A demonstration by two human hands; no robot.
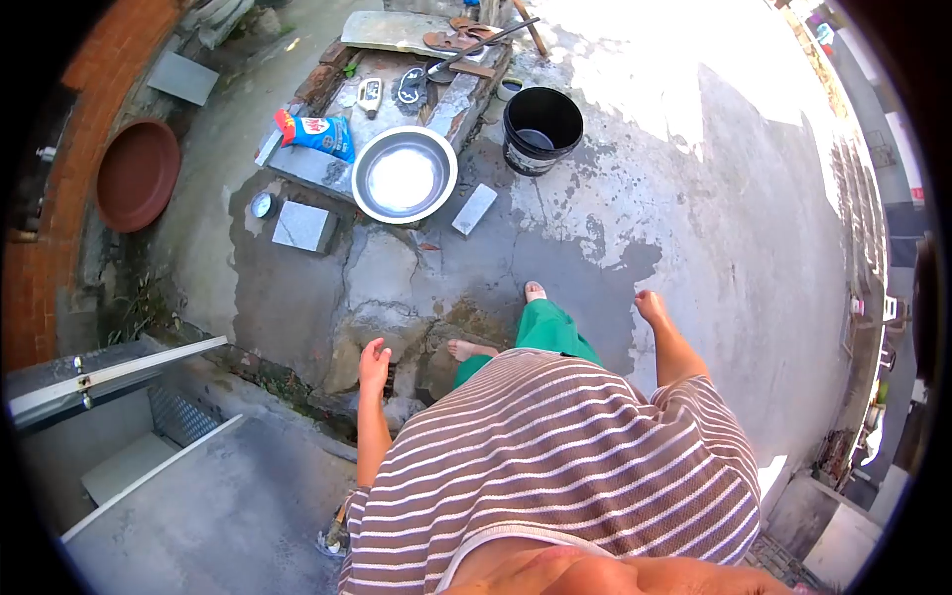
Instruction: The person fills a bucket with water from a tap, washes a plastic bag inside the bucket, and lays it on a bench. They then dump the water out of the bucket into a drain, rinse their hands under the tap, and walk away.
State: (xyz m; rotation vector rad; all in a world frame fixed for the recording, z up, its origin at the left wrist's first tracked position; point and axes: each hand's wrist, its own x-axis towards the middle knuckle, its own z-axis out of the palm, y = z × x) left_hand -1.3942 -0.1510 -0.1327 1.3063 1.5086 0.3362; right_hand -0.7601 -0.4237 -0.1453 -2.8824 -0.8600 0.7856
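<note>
My left hand [374, 363] hangs beside my body over the cracked ground, its fingers apart with nothing in them. On the other side, my right hand [651, 306] is held out over the concrete, fingers curled in and no object showing. Both hands are away from the things ahead. Nearest in front is a wide metal basin [405, 210] resting on the low slab. A blue and red detergent bag [322, 135] lies left of it. To the right stands a black bucket [541, 167], its inside partly visible. A pale brick [475, 209] lies between basin and bucket.
Left of the basin are a concrete block [303, 227] and a small tin [263, 205]. A bottle [370, 96] and a long-handled tool [486, 45] lie on the slab. A brown tub [138, 175] leans by the brick wall. A concrete ledge [248, 506] is at lower left.
</note>
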